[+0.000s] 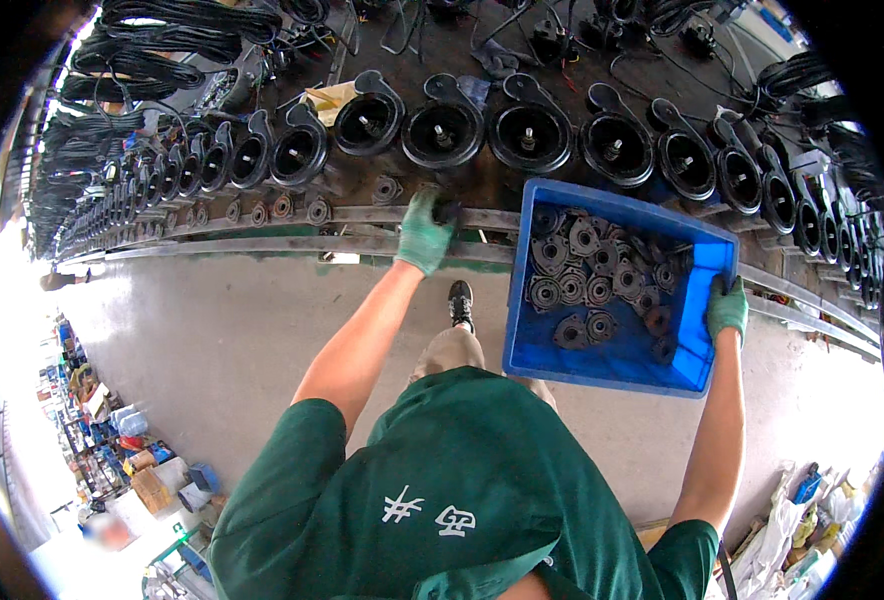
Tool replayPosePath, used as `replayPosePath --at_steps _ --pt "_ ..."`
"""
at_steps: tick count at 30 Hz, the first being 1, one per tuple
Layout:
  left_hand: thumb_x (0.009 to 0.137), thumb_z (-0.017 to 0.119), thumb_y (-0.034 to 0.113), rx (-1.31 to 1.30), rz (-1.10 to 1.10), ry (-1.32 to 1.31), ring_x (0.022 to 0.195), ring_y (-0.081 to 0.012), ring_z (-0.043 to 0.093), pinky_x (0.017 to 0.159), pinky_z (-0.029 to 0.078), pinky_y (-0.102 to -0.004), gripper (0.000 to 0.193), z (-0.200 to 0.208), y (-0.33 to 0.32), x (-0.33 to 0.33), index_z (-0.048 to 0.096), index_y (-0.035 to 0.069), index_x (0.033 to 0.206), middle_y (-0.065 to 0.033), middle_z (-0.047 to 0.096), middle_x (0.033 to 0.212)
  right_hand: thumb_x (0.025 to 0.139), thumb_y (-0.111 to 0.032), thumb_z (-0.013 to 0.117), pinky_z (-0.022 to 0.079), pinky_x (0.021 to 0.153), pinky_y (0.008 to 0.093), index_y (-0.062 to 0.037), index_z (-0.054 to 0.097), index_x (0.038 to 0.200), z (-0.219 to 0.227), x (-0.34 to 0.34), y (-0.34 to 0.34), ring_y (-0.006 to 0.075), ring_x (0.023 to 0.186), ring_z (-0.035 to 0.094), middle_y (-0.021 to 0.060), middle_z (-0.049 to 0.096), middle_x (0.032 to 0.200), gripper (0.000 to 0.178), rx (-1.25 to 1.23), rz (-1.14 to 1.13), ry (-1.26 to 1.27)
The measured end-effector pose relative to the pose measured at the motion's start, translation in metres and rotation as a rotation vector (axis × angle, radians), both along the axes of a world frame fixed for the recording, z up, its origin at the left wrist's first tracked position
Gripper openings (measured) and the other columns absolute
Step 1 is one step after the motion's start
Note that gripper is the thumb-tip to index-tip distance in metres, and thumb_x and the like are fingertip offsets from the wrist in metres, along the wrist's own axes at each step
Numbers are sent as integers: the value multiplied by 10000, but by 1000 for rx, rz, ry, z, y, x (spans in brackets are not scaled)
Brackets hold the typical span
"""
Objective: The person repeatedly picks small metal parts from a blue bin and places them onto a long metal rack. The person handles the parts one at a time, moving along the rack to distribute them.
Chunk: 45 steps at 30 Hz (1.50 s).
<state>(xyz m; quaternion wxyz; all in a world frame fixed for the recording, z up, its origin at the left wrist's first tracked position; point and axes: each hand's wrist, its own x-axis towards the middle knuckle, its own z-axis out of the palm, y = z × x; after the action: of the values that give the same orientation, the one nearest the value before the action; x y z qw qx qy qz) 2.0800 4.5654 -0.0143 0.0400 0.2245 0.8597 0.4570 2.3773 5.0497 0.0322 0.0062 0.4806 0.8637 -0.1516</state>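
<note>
My left hand, in a green glove, is at the bench's front edge, its fingers closed round a dark part that is mostly hidden. Just left of it lies a round, dark flange with lugs. My right hand, gloved too, grips the right rim of a blue plastic bin. The bin is tilted, its far side beside the bench edge. Inside it are several loose dark flanges, heaped mostly toward the far left.
A long row of black round housings with central shafts stands along the bench. More flanges lie before them at the left. Coiled black cables fill the back. Metal rails run along the front edge. Boxes stand at lower left.
</note>
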Motion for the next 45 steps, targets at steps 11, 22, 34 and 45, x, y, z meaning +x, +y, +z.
replayPosePath --at_steps 11,22,34,45 --pt "772 641 80 -440 -563 292 1122 -390 559 955 468 -482 440 9 64 14 632 77 1212 -166 578 1239 935 -486 526 475 912 533 -53 521 1348 9 -5 -6 477 1111 589 301 626 1179 598 -11 3 -14" --pt "996 581 333 481 -104 -732 1214 -280 551 1042 441 -368 713 55 55 105 233 34 1542 -165 468 1461 927 -465 546 473 945 536 -54 548 1278 22 -5 -8 473 1120 587 276 629 1204 540 -134 0 -12" --pt "907 629 79 -111 -258 -296 1199 -299 564 999 462 -376 775 89 142 168 202 14 1551 -250 520 1381 926 -438 557 481 916 522 -74 550 1282 30 28 60 469 1126 579 279 641 1162 509 -157 -60 -44" --pt "914 597 268 -128 -439 -246 1380 -435 366 1172 312 -455 803 81 328 243 185 -74 1512 -357 336 1474 1017 -472 392 461 944 493 -28 476 1399 -47 195 315 431 1157 581 275 605 1253 592 102 200 -104"
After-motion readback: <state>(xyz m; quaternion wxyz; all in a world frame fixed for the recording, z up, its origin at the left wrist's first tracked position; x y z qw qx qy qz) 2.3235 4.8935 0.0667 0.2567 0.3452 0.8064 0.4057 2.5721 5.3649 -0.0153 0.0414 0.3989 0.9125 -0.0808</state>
